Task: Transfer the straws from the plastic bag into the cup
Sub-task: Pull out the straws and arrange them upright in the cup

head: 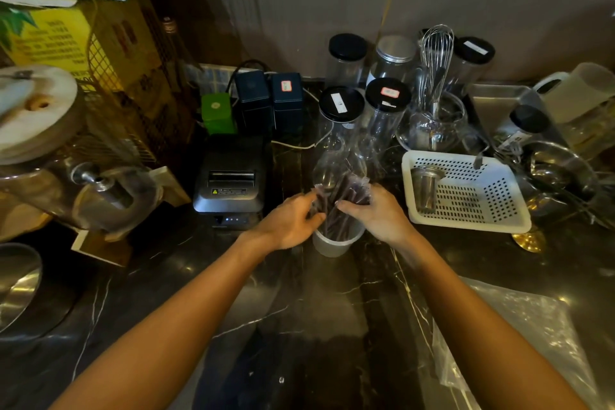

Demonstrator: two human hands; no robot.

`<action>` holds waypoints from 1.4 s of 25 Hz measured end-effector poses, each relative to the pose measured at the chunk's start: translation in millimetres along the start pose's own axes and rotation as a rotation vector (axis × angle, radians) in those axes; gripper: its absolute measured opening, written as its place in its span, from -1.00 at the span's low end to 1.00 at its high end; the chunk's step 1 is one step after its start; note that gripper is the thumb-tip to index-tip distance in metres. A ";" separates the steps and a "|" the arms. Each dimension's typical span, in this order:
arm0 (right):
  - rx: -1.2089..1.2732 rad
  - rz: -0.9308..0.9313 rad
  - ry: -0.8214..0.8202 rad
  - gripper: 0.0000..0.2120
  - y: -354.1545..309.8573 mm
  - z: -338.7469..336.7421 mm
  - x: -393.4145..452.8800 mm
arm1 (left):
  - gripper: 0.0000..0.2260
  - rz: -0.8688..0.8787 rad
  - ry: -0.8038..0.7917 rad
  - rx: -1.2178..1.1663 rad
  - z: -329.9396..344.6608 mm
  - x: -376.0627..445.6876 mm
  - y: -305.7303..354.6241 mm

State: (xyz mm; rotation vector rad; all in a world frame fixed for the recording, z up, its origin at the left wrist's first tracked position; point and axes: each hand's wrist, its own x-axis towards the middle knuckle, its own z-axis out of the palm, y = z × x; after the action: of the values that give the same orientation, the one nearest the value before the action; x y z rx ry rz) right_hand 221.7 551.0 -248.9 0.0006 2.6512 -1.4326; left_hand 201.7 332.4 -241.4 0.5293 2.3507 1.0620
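Note:
A white cup (332, 245) stands on the dark marble counter, right in front of me. A bundle of dark wrapped straws (339, 200) stands in it, leaning back and sticking out well above the rim. My left hand (289, 225) grips the bundle from the left, fingers curled round it. From the right, my right hand (372, 213) holds the same bundle near its upper part. An emptied clear plastic bag (519, 336) lies flat on the counter at the lower right, under my right forearm.
A black receipt printer (231, 181) sits left of the cup. Behind it stand clear jars with black lids (341, 103) and a whisk (436, 56). A white perforated basket (466, 191) holding a metal strainer cup is to the right. A glass drink dispenser (83, 176) stands far left.

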 end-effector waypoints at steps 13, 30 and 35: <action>-0.052 0.035 -0.188 -0.83 -13.3 -20.3 -4.8 | -0.79 0.119 -0.005 0.098 -10.7 -4.5 15.2; -0.035 0.072 -0.219 -0.73 -12.2 -25.7 3.6 | -0.86 0.092 0.018 -0.038 -9.9 24.0 11.2; -0.066 0.080 -0.310 -0.57 -27.9 -31.1 17.1 | -0.86 0.090 -0.006 0.003 -26.0 27.5 18.7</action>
State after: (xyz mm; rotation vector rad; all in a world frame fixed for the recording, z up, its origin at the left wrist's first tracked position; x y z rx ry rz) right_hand 199.5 560.5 -210.7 -0.1113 2.4152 -1.2092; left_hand 167.1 343.6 -219.9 0.6433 2.3434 1.0950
